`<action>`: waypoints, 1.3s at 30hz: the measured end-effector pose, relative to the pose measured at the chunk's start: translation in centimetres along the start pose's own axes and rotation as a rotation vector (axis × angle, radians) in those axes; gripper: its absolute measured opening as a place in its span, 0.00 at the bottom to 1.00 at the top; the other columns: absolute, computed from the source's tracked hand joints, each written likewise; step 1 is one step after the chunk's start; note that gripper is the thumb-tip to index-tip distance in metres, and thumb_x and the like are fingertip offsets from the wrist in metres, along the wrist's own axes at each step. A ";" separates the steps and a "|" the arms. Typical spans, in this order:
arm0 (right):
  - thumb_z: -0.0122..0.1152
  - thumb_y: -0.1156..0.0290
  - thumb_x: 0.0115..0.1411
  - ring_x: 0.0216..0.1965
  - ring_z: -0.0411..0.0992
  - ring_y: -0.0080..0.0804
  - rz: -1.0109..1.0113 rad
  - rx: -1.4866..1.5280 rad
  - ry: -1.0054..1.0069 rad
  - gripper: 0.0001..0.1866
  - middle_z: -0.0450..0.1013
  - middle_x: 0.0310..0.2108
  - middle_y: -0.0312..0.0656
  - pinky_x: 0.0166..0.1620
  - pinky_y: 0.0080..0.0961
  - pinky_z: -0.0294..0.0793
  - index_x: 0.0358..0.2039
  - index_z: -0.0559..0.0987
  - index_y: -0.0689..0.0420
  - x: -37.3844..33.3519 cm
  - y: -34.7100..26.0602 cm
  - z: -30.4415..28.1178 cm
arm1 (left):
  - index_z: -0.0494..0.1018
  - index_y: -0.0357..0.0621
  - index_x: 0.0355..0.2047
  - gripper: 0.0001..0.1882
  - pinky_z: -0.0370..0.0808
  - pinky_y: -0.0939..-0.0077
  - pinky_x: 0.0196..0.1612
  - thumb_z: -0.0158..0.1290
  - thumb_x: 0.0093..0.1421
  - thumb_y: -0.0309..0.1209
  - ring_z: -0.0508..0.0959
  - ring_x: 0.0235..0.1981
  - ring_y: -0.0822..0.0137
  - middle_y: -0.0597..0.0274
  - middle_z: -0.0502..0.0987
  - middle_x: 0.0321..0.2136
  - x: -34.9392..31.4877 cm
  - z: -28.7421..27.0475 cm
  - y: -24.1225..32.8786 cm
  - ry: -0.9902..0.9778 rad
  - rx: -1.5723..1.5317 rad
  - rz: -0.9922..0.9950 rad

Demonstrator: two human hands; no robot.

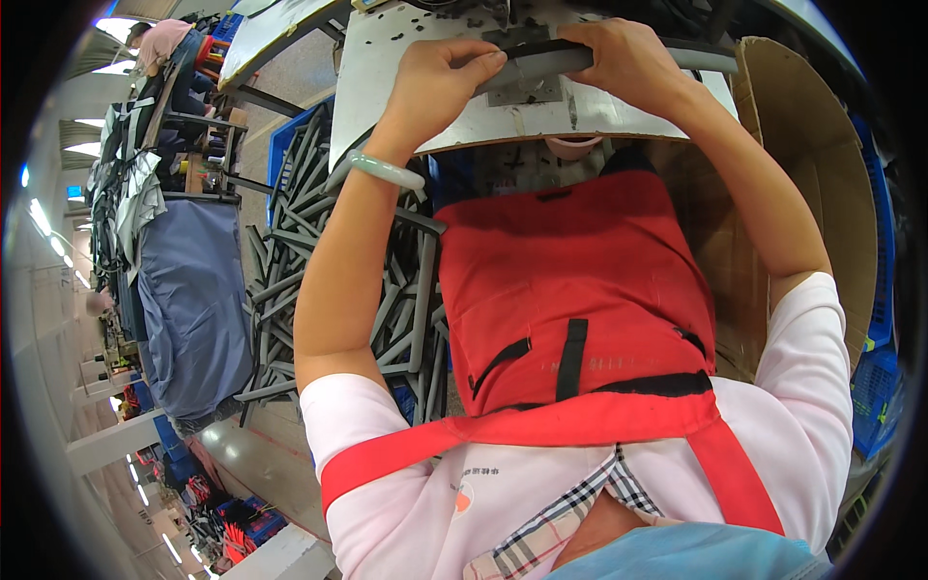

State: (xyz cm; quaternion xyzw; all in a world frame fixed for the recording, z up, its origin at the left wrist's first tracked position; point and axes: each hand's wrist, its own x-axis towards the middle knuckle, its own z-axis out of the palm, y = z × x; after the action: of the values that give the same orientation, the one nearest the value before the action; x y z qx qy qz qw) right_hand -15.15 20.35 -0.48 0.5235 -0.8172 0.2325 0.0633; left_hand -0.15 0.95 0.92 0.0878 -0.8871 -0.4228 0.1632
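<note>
A long grey padded strip [541,66] with a black edge stretches between my two hands over the white work table [387,58]. My left hand [440,87] pinches it near its left part, thumb against forefinger. My right hand [628,66] is wrapped over the strip farther right, and the strip runs on past it beyond the table's right side. Under the strip, a metal plate [527,93] is set in the table top. A pale green bangle [387,171] circles my left wrist.
Left of my legs, many grey strips [401,300] lie piled around a blue crate [280,145]. An open cardboard box [812,184] stands at my right, beside blue crates [875,387]. A blue-grey cloth [193,300] covers something at left. Another person [164,48] works at far left.
</note>
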 end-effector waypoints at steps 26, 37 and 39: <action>0.68 0.63 0.47 0.38 0.78 0.52 0.143 -0.045 0.171 0.23 0.77 0.33 0.57 0.40 0.39 0.76 0.42 0.81 0.63 2.2 2.3 -2.5 | 0.80 0.34 0.33 0.11 0.71 0.78 0.31 0.53 0.66 0.30 0.75 0.26 0.74 0.66 0.79 0.26 4.1 -2.7 -4.0 0.188 -0.385 -0.052; 0.58 0.71 0.50 0.37 0.77 0.39 -0.500 -0.121 -0.305 0.05 0.78 0.29 0.43 0.43 0.34 0.75 0.28 0.80 0.55 -5.8 -12.4 9.5 | 0.77 0.29 0.32 0.10 0.73 0.67 0.32 0.56 0.58 0.28 0.79 0.26 0.56 0.45 0.79 0.24 -1.0 4.1 7.8 -0.095 0.053 0.269; 0.60 0.73 0.49 0.28 0.77 0.44 -0.465 -0.250 -0.389 0.07 0.76 0.24 0.46 0.33 0.39 0.75 0.31 0.76 0.57 -5.7 -10.1 9.9 | 0.78 0.30 0.34 0.10 0.72 0.75 0.31 0.57 0.61 0.28 0.76 0.25 0.70 0.57 0.79 0.23 -1.3 3.9 7.4 -0.095 -0.287 0.074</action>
State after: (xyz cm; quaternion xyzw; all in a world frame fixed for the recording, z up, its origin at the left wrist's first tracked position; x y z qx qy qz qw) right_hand -2.26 17.20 -8.03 0.7189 -0.6948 0.0053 0.0210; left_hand -0.50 8.86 4.11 0.0105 -0.8269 -0.5426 0.1474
